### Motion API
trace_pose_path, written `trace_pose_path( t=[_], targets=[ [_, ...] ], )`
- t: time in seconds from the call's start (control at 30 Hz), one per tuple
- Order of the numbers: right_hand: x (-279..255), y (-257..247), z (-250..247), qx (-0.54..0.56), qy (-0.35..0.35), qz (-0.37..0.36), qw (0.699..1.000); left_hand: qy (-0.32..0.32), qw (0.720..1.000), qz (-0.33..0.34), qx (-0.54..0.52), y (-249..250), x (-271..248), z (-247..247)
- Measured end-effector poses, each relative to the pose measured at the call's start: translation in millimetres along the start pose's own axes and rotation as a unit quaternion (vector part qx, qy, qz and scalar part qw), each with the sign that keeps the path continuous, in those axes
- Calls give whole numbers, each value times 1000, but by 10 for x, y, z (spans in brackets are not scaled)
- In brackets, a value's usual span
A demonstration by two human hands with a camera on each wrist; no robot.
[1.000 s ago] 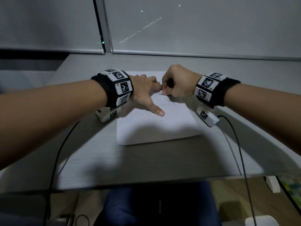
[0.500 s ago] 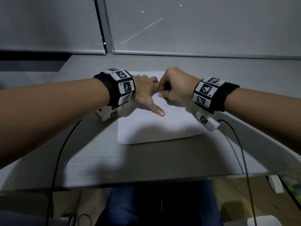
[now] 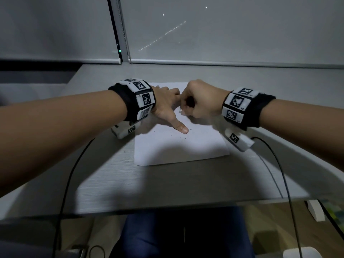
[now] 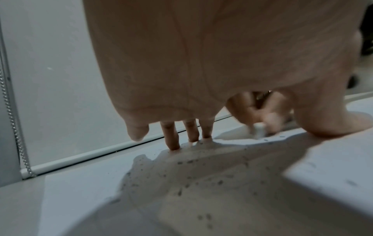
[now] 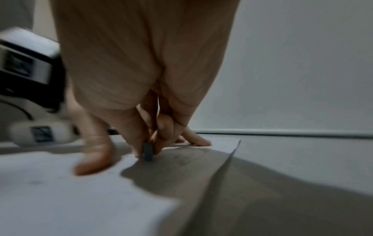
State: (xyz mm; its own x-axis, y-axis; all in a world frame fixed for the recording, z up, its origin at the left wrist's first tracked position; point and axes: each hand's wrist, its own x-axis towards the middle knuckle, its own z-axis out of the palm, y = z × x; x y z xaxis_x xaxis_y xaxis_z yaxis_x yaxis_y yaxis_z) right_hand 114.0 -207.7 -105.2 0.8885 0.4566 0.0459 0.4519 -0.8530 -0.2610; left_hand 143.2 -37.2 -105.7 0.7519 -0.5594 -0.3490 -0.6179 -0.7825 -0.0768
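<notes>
The small pale eraser stood on end on the white sheet — crumb-speckled, flat on the grey table. The right hand pinched it between thumb and fingertips; the left hand pressed the sheet, fingers spread.

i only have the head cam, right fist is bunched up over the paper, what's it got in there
observer: The right wrist view shows the right hand pinching a small block, apparently an eraser, with its lower end on the paper.
operator: ok and is the left palm flat on the sheet
observer: No. In the left wrist view the left hand is arched, and only its fingertips and thumb press down.
operator: any mess under it
observer: Yes, dark crumbs lie scattered across the paper beneath that palm.
</notes>
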Motion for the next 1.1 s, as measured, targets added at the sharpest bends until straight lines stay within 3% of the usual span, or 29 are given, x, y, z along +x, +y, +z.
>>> trace_pose_path(
  t=[0.13, 0.33, 0.53, 0.77, 0.93, 1.1],
  targets=[
    [-119, -50, 30, 29, -34, -39, 998, -3, 1000, -3, -15, 8, -29, -20],
    [-19, 239, -54, -4, 8, 33, 999, -25, 1000, -9, -2, 43, -27, -57],
    [-240, 74, -33, 26, -57, -32, 998, -39, 999, -8, -3, 38, -15, -64],
    [-105, 237, -73, -20, 2, 15, 1000, -41, 999, -15, -10, 76, -46, -109],
    [-282, 77, -16, 4, -49, -35, 998, -51, 998, -25, -3, 95, -36, -103],
    [-90, 265, -98, -15, -19, 18, 1000, -47, 998, -31, -3, 110, -23, -121]
  ],
)
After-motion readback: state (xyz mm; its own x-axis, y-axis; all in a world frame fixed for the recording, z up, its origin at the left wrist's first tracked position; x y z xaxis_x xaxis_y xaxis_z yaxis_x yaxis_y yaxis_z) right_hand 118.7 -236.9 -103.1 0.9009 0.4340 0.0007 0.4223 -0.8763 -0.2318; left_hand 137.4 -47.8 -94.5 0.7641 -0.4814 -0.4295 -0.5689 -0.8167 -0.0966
